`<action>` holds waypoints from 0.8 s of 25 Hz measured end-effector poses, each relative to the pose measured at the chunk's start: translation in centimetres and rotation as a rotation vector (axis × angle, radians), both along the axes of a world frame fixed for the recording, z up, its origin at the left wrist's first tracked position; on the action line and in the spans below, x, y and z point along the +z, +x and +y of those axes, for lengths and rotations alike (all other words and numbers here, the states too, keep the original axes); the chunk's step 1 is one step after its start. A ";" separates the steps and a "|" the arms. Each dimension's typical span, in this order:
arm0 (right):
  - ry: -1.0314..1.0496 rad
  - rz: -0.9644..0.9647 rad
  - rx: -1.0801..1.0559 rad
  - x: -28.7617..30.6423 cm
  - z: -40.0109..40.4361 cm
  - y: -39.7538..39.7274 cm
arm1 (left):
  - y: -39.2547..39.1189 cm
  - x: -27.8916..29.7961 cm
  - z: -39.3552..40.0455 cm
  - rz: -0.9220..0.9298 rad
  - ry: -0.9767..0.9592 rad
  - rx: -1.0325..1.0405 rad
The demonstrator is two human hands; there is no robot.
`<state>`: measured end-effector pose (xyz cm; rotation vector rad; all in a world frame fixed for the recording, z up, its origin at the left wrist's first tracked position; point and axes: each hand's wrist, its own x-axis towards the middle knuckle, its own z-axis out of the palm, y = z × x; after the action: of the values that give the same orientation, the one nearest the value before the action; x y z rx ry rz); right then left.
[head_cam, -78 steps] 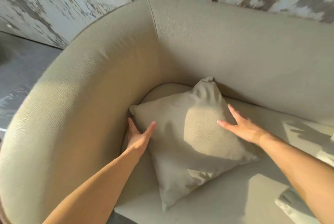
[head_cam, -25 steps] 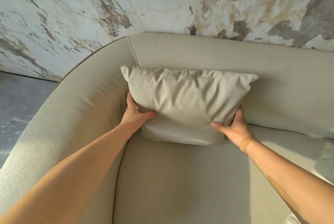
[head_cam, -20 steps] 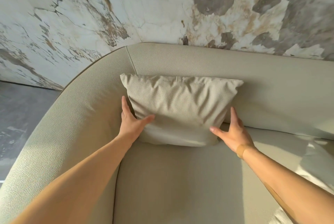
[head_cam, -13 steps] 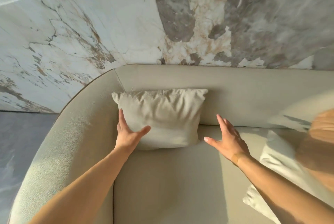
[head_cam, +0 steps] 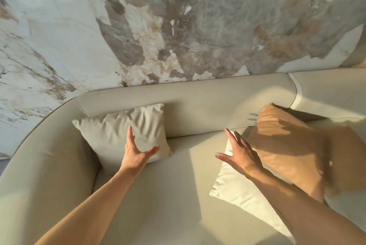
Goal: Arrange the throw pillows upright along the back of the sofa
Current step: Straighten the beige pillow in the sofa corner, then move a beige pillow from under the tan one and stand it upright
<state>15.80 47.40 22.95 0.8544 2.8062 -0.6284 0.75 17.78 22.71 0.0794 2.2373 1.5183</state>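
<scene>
A beige throw pillow (head_cam: 118, 136) stands upright in the left corner of the beige sofa, leaning on the sofa back (head_cam: 208, 102). My left hand (head_cam: 136, 151) hovers open in front of its lower right part, holding nothing. My right hand (head_cam: 239, 155) is open over the seat, fingers spread, beside a tan leather pillow (head_cam: 293, 149) that lies tilted on the right. A white pillow (head_cam: 237, 189) lies flat on the seat under the tan one and under my right forearm.
A marble-patterned wall (head_cam: 178, 27) rises behind the sofa. The curved left armrest (head_cam: 39, 165) wraps round the corner. Bare seat cushion (head_cam: 178, 185) stretches between the beige pillow and the white one. A seam splits the sofa back at the right.
Both hands have let go of the beige pillow, which stays upright in the corner. They have drawn back and shifted right. The view has swung right, showing the tan and white pillows.
</scene>
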 end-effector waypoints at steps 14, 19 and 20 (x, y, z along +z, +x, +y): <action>-0.179 -0.180 -0.225 -5.3 23.1 17.9 | 11.8 -3.4 21.7 -0.027 -0.147 -0.131; -0.273 -0.233 -0.278 -10.1 23.3 21.2 | 12.3 -8.1 25.9 -0.069 -0.226 -0.209; -0.288 -0.252 -0.284 -11.4 23.2 21.6 | 12.3 -9.4 26.6 -0.076 -0.244 -0.227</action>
<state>37.43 70.56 11.60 1.1857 2.3194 -0.8701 13.01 44.37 13.33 0.1908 2.2477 1.1067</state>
